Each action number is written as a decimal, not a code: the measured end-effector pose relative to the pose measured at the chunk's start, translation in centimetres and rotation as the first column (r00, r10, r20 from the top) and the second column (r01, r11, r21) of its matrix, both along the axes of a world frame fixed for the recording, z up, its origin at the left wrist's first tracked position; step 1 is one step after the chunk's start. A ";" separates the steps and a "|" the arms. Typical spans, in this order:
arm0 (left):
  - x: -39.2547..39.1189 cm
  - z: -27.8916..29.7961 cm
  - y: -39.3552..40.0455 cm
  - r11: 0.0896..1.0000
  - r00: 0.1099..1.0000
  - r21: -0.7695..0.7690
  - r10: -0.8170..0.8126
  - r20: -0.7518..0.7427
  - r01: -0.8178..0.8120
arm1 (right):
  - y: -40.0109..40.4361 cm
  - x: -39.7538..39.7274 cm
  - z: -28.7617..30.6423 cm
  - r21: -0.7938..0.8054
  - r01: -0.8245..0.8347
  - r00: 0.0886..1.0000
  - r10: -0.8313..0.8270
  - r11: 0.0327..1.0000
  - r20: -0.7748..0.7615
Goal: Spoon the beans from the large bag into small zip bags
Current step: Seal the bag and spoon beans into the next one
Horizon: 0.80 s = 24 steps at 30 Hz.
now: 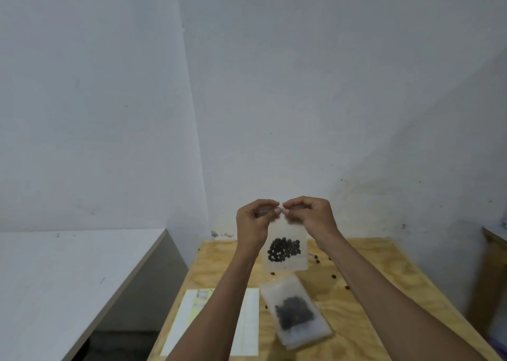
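Head view. Both hands are raised above the plywood table point(384, 292), fingertips meeting at the top edge of a small zip bag point(285, 247). The left hand point(253, 223) pinches the strip between thumb and curled fingers just left of centre; the right hand point(311, 215) pinches it just right of centre, the two thumbs nearly touching. The bag hangs straight down from the fingers, with a cluster of dark beans point(284, 250) settled in its lower half and clear film between them and the pinch.

The step in hand appears to be pressing the zip closed. It is best done by keeping the bag upright so the beans stay clear of the track, then sliding the pinches outward from the centre to each corner with even pressure; a bean or fold caught in the strip would probably leave a gap.

Below the fingers and nearer the person, a second bag point(295, 310) lies flat on the table with a blurred dark heap of beans inside; whether this is the large bag cannot be told. Left of it, under the left forearm, lies a white sheet point(247, 333). Loose beans point(347, 287) are scattered on the wood below and right of the fingers. No spoon is visible.
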<state>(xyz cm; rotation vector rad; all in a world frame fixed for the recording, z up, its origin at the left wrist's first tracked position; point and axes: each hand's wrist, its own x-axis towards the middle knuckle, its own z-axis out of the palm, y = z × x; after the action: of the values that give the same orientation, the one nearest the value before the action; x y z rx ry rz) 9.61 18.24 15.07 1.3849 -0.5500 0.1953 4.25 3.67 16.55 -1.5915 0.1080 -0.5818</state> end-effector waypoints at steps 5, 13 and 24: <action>0.0 0.1 0.5 1.000 1.000 0.019 -0.024 -0.010 0.024 | -0.3 -0.6 -0.1 0.057 -0.062 0.998 0.061 0.996 0.008; 0.0 -0.5 2.0 0.987 0.976 -0.018 -0.162 -0.147 0.161 | -1.3 -0.9 -0.6 0.144 -0.165 0.986 0.167 0.976 -0.006; 0.3 -0.9 2.5 0.995 0.953 -0.047 -0.102 -0.285 0.093 | -0.4 -0.7 -1.2 0.179 -0.140 0.989 0.148 0.974 -0.031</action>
<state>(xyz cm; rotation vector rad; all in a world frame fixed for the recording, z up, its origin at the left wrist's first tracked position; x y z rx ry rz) 9.91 20.72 14.16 1.3218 -0.3692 -0.0772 3.53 3.30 15.34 -1.4265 0.0738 -0.4129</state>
